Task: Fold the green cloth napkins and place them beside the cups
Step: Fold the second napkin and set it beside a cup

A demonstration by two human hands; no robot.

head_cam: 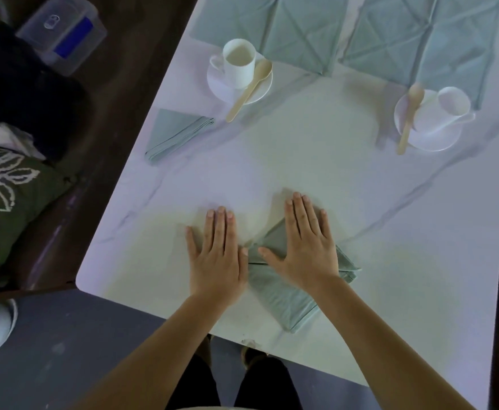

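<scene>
- Right hand: fingers straight, pressing flat on the partly folded napkin.
- Left hand: flat, fingers straight, just left of that napkin.
- Hands apart.

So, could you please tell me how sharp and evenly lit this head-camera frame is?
Head view: the right cup and its wooden spoon look smeared and ghosted, whereas the left cup is crisper. Head view: the marble table has an uneven cast, purplish near edges, yellowish mid-table. Head view: the left hand, and the right hand flat on the folded napkin, are fairly sharp.
</scene>
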